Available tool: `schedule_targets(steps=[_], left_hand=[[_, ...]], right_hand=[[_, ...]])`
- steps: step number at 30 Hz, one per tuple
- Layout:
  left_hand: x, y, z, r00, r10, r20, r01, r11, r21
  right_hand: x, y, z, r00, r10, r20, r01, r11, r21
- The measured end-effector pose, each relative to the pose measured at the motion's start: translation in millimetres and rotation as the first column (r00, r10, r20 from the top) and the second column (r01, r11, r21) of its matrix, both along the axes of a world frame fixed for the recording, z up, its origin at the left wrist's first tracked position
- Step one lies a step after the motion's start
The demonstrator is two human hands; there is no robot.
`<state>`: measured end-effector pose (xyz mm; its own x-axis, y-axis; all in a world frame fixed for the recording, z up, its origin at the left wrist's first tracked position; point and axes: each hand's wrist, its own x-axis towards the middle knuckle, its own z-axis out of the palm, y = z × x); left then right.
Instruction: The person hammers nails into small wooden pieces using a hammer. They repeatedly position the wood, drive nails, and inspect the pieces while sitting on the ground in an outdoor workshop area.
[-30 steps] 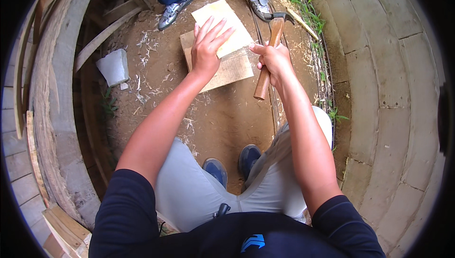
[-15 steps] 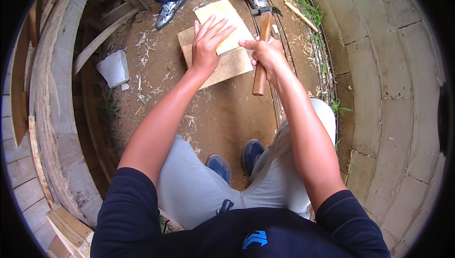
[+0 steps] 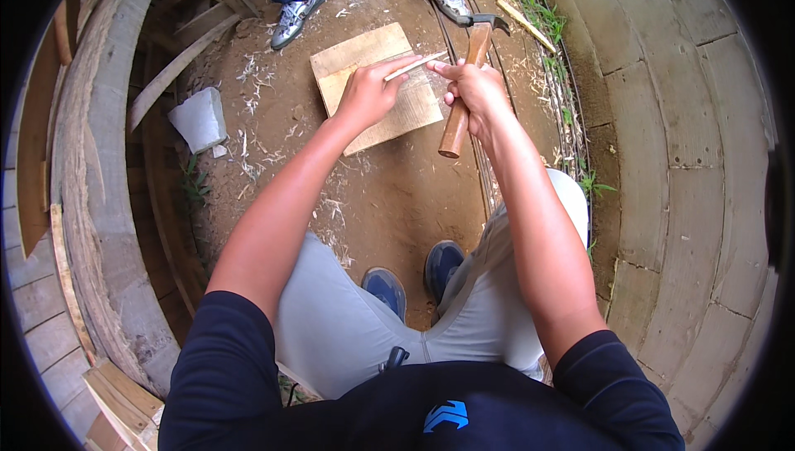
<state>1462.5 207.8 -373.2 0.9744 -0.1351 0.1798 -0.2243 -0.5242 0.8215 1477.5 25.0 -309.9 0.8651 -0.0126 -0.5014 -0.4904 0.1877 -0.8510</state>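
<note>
My left hand (image 3: pixel 369 96) grips a thin pale wooden board (image 3: pixel 416 65), now turned nearly edge-on, so only its narrow edge shows. Below it, two wider planks or one stepped wooden block (image 3: pixel 364 48) lie on the dirt. My right hand (image 3: pixel 479 93) is wrapped around the brown wooden handle of a claw hammer (image 3: pixel 479 43), whose dark metal head points away from me. The right thumb and forefinger reach to the far right end of the thin board; whether they pinch it cannot be made out.
Another person's shoes (image 3: pixel 300 17) stand beyond the planks. A whitish stone block (image 3: pixel 199 120) lies on the left, near a large curved timber (image 3: pixel 103 202) and stacked wood. Wood shavings litter the dirt, and paving (image 3: pixel 662 120) borders the right side.
The thin board, lying flat under my left palm before, has been tilted up onto its edge in my left hand's grip. My right hand with the hammer has shifted slightly.
</note>
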Motion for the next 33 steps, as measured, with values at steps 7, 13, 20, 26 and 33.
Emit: schedule_targets(steps=[7, 13, 20, 26, 33], left_hand=[[12.7, 21.5, -17.5, 0.967, 0.068, -0.247, -0.152, 0.928, -0.34], [18.2, 21.6, -2.3, 0.908, 0.084, -0.41, -0.355, 0.675, -0.647], [26.2, 20.1, -5.5, 0.956, 0.152, -0.252, -0.294, 0.56, -0.775], [28.2, 27.5, -14.2, 0.803, 0.5, -0.324, -0.593, 0.618, -0.517], [25.3, 42.5, -10.4, 0.977, 0.212, 0.01, -0.211, 0.974, -0.08]], right_hand=[[-3.3, 7.9, 10.8, 0.995, -0.092, -0.032, 0.085, 0.977, -0.194], [-3.9, 3.8, -1.9, 0.982, -0.103, -0.158, 0.064, 0.97, -0.234], [-6.8, 12.7, -13.2, 0.978, 0.011, -0.207, -0.019, 0.999, -0.039], [-12.3, 18.3, -0.1, 0.993, -0.041, -0.114, 0.028, 0.994, -0.109], [-13.1, 20.7, 4.5, 0.993, 0.026, 0.114, 0.038, 0.849, -0.527]])
